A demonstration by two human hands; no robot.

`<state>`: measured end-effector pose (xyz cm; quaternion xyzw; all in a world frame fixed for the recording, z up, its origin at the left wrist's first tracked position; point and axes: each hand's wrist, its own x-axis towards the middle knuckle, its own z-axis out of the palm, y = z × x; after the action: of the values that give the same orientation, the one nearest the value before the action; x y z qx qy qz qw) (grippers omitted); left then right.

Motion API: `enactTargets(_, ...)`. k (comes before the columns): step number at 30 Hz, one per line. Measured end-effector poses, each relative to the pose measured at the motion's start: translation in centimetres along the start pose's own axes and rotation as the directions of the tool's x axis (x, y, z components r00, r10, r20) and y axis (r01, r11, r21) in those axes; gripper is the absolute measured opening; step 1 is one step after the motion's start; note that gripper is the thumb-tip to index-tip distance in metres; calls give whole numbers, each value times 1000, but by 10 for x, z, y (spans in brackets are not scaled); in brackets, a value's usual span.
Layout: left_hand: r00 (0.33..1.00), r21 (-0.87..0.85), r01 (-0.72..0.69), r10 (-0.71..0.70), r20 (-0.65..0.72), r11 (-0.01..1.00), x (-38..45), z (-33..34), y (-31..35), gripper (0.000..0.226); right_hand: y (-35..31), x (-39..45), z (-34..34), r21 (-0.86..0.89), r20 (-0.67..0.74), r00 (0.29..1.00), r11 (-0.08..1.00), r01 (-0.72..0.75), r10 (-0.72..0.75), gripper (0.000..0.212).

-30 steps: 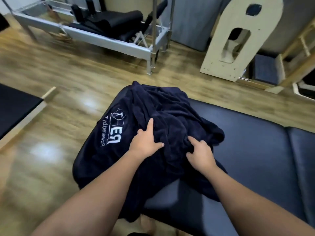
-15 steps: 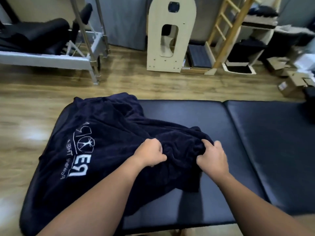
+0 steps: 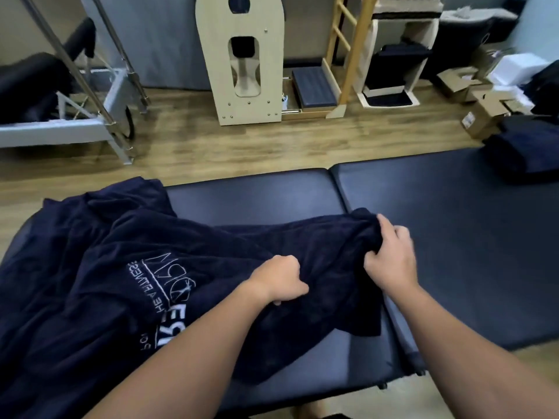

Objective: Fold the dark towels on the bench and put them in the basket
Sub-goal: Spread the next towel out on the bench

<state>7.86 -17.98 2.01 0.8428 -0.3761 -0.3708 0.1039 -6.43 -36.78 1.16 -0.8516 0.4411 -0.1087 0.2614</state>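
A large dark navy towel (image 3: 90, 267) with a white printed logo lies rumpled over the left half of the dark padded bench (image 3: 453, 237). My left hand (image 3: 279, 282) grips a bunch of the towel near its middle. My right hand (image 3: 390, 261) clutches the towel's right edge, stretched out toward the bench's centre seam. More dark folded fabric (image 3: 526, 149) sits at the bench's far right end. No basket is in view.
Beyond the bench is a wooden floor with a metal-framed exercise machine (image 3: 75, 122) at left, a pale wooden arched unit (image 3: 242, 62), a wooden ladder frame (image 3: 348, 49), a white shelf stand (image 3: 393, 55) and cardboard boxes (image 3: 481, 104) at right.
Both hands have closed on the towel and drawn it rightward along the bench, spreading it out. My view has swung right, bringing the bench's right section and the far fabric pile into sight.
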Motion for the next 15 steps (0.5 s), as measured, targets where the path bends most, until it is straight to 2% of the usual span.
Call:
enactTargets(2, 995, 209, 36, -54, 85, 977, 7, -5, 15, 7, 13, 4, -10, 179, 85, 995, 983, 39, -55, 81)
enactTargets(3, 992, 288, 47, -79, 103, 956, 11, -8, 21, 7, 20, 5, -11, 243, 86, 996, 970, -1, -21, 81)
enactTargets(5, 995, 391, 67, -89, 39, 918, 20, -13, 30, 8, 32, 2, -10, 297, 57, 988, 942, -153, 143, 72)
enactTargets(6, 997, 411, 76, -69, -32, 909, 27, -15, 35, 8, 39, -1, -7, 256, 50, 977, 943, -211, 205, 64)
enactTargets(9, 972, 390, 45, 50, -230, 920, 55, -19, 50, 11, 58, -14, 9, -23, 159, 953, 966, -257, 258, 28)
enactTargets(10, 956, 367, 12, 97, -277, 930, 65, -20, 53, 16, 60, -18, 15, -95, 203, 945, 966, -241, 256, 23)
enactTargets(12, 921, 323, -106, 215, -324, 941, 88, -18, 60, 22, 63, -26, 25, -132, 274, 933, 970, -205, 234, 30)
enactTargets(15, 922, 152, -274, 304, -240, 950, 118, -18, 73, 34, 62, -35, 34, -137, 353, 914, 977, -163, 202, 60)
